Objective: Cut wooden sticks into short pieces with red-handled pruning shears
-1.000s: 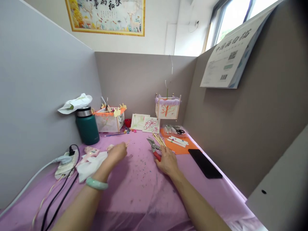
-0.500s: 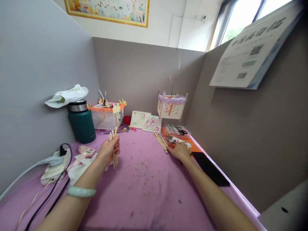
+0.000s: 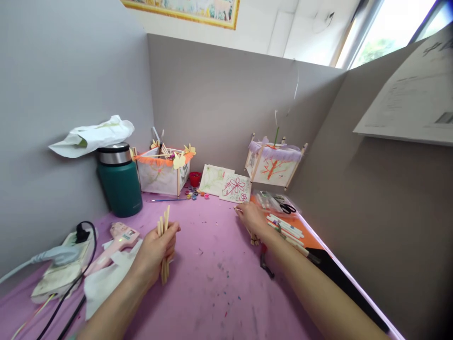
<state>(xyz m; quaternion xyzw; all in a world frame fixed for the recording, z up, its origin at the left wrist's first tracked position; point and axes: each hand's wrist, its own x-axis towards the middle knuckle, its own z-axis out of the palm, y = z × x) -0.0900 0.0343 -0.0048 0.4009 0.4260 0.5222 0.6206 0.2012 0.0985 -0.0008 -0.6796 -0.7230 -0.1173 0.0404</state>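
Observation:
Near the left side of the desk, my left hand (image 3: 157,250) is closed round a small bundle of thin wooden sticks (image 3: 165,226), held upright with their ends showing above and below the fist. My right hand (image 3: 252,218) reaches to the far right, its fingers bent down over other wooden sticks (image 3: 254,239) lying on the desk. Their near ends show under the wrist, while the palm hides the rest. Beside that forearm lies a tool with red and dark handles (image 3: 266,268), partly covered by the arm.
A green bottle (image 3: 122,186), a decorated paper box (image 3: 159,177), a red cup (image 3: 195,178) and drawn cards (image 3: 236,187) stand at the back. A lantern-like box (image 3: 274,165) hangs right. Scissors (image 3: 287,208) lie below it. Left are a pink glue gun (image 3: 115,248) and a power strip (image 3: 63,271).
My right hand has moved from the tools on the orange sheet leftward onto the loose sticks. My left hand still holds its bundle, slightly lower. The view has turned and moved closer.

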